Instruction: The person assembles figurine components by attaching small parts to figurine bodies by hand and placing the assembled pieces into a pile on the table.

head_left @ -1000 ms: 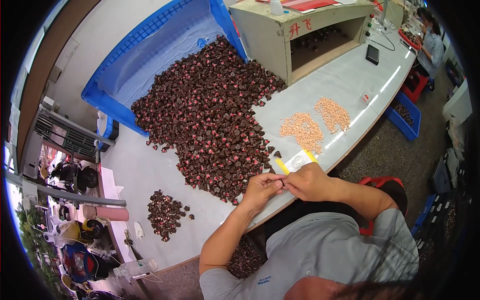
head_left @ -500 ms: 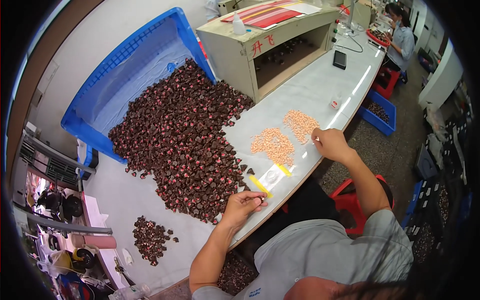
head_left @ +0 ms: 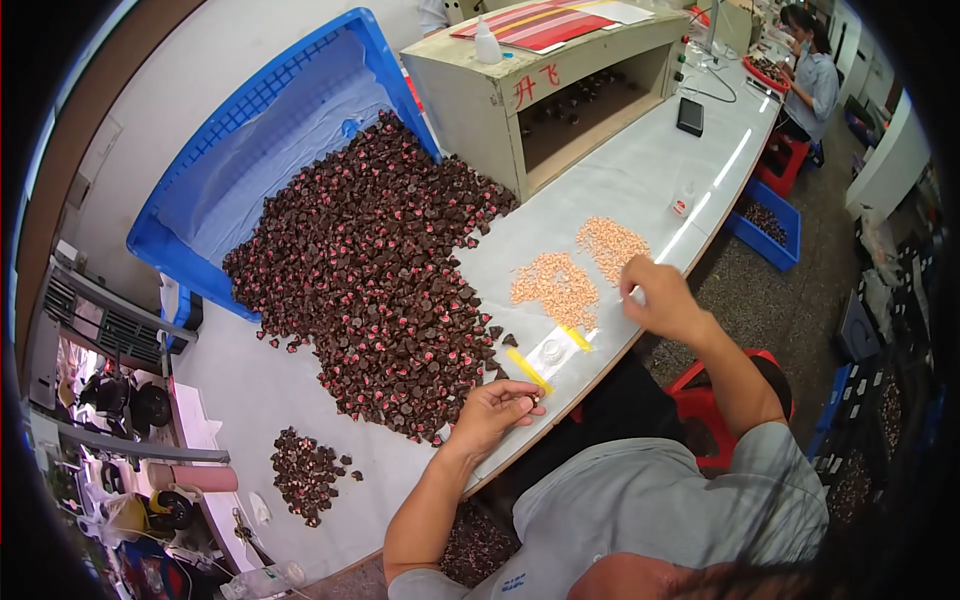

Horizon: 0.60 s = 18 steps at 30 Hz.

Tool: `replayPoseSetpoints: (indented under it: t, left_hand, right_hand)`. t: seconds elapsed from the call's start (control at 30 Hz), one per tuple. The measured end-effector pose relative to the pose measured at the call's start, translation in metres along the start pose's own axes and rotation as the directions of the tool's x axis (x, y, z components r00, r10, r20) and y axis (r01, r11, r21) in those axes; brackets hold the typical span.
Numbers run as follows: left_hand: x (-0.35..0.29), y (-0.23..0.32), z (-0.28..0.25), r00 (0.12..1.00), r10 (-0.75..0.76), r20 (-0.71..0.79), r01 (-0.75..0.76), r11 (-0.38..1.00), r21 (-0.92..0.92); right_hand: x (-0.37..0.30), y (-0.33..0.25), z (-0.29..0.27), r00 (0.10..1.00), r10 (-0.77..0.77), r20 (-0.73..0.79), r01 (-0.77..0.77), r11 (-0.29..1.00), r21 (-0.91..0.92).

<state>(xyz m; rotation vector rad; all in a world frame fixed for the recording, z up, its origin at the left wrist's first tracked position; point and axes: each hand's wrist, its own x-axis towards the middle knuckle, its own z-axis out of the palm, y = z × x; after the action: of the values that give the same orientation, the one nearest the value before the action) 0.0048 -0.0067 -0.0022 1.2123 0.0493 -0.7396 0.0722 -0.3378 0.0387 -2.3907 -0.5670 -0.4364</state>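
My left hand [head_left: 490, 415] is closed in a pinch at the table's near edge. A small dark brown piece [head_left: 535, 399] shows between its thumb and fingertips. My right hand [head_left: 662, 300] hovers by the near edge, fingers curled together and slightly blurred; what they hold, if anything, is hidden. Close to it lie two heaps of tiny peach-coloured pieces, a far heap [head_left: 610, 245] and a near heap [head_left: 556, 287]. Between my hands a white strip [head_left: 565, 340] is held down by yellow tape, with a small clear round dish [head_left: 552, 350] on it. Beyond my left hand spreads a large pile of dark pieces with pink spots [head_left: 370, 290].
A blue crate [head_left: 190, 230] lies tipped behind the large pile. At the left is a smaller dark heap [head_left: 305, 478]. A beige open-fronted box [head_left: 510, 130] stands at the back, with a small bottle [head_left: 683, 200] nearer the edge. Farther right sits another person [head_left: 815, 85].
My right hand has drawn back a little from the peach heaps, its fingers curling more. My left hand keeps its pinch, turned slightly. The whole view has shifted a little.
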Motion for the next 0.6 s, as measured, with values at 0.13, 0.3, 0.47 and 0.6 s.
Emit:
replayPoseSetpoints:
  t: [0.13, 0.3, 0.47, 0.6]
  left_hand:
    - [-0.003, 0.002, 0.001, 0.999, -0.032, 0.027, 0.032, 0.999, 0.009]
    - [-0.006, 0.001, 0.000, 0.995, -0.082, 0.058, 0.080, 0.996, 0.040]
    - [-0.006, 0.000, 0.001, 0.994, -0.097, 0.049, 0.095, 0.994, 0.049]
    - [-0.006, 0.001, 0.001, 0.992, -0.114, 0.055, 0.110, 0.991, 0.075]
  right_hand:
    - [-0.012, -0.050, 0.037, 0.975, -0.148, 0.168, 0.063, 0.900, 0.431]
    - [-0.020, -0.089, 0.065, 0.932, -0.215, 0.293, 0.047, 0.870, 0.491]
    - [-0.026, -0.102, 0.073, 0.947, -0.146, 0.286, -0.035, 0.839, 0.542]
    - [-0.028, -0.104, 0.071, 0.940, -0.115, 0.322, -0.087, 0.831, 0.549]
